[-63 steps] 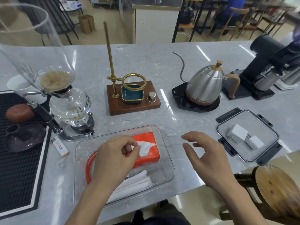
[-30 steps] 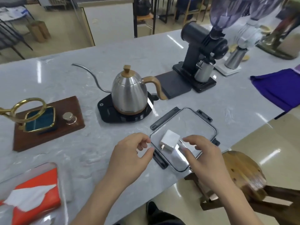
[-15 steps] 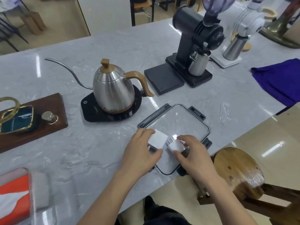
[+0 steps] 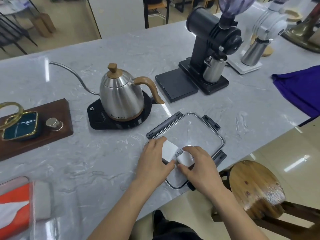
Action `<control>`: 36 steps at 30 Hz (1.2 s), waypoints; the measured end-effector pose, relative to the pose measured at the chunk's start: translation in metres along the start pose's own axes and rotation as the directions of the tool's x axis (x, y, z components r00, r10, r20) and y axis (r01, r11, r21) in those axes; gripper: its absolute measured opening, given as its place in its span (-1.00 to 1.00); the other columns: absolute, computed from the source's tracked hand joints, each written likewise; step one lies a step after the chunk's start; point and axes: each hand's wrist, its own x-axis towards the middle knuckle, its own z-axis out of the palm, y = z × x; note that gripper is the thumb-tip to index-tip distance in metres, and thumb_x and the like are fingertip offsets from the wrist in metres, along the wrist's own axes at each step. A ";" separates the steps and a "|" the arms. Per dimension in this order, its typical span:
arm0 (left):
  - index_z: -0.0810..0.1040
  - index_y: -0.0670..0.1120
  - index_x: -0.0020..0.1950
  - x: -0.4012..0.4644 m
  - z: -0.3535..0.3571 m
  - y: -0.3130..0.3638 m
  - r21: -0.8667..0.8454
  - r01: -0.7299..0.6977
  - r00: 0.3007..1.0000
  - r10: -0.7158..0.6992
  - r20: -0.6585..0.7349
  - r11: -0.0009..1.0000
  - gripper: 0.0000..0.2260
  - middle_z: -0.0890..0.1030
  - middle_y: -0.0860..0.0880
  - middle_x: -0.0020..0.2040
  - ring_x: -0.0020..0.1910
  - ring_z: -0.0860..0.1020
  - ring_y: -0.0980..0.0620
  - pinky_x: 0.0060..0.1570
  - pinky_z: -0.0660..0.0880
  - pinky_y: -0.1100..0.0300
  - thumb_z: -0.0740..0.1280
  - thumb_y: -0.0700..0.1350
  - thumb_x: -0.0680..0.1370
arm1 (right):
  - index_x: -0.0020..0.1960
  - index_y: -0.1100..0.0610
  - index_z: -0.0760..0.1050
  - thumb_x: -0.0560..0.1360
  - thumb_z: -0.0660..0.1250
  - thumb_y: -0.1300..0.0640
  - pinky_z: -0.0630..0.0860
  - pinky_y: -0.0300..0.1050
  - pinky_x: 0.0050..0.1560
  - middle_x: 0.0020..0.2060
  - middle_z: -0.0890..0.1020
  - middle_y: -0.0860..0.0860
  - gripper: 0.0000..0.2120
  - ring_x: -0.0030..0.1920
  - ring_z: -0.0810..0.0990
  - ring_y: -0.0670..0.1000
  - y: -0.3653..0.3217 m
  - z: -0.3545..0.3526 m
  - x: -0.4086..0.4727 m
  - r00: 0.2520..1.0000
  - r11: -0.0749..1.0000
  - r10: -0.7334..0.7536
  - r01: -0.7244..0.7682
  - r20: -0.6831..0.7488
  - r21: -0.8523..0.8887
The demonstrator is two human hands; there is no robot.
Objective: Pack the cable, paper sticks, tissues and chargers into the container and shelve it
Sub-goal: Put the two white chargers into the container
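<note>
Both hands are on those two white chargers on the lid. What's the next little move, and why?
Probably lift both chargers clear of the lid and carry them left. The left hand pinches the larger charger, the right hand the smaller charger, and the container with the tissues waits at the far left.

kettle (image 4: 121, 94) | "Brewista" on lower body || kettle base (image 4: 97, 116) | circled "C" mark

Two chargers (image 4: 178, 155) on lid (image 4: 199, 130), kettle (image 4: 121, 96) behind, stool (image 4: 256, 187) right.
</note>
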 end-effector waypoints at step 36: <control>0.43 0.05 0.32 -0.004 0.001 0.012 0.170 0.042 0.994 -0.025 -0.102 0.985 -0.44 0.55 0.02 0.15 0.07 0.57 -0.10 -0.13 0.50 0.07 0.48 0.09 0.36 | 0.24 -0.04 0.48 0.41 0.42 -0.06 0.34 -0.29 0.02 0.04 0.50 -0.06 -0.58 0.09 0.50 -0.05 0.002 0.006 -0.001 0.999 0.991 0.024 -0.018 -0.039 0.136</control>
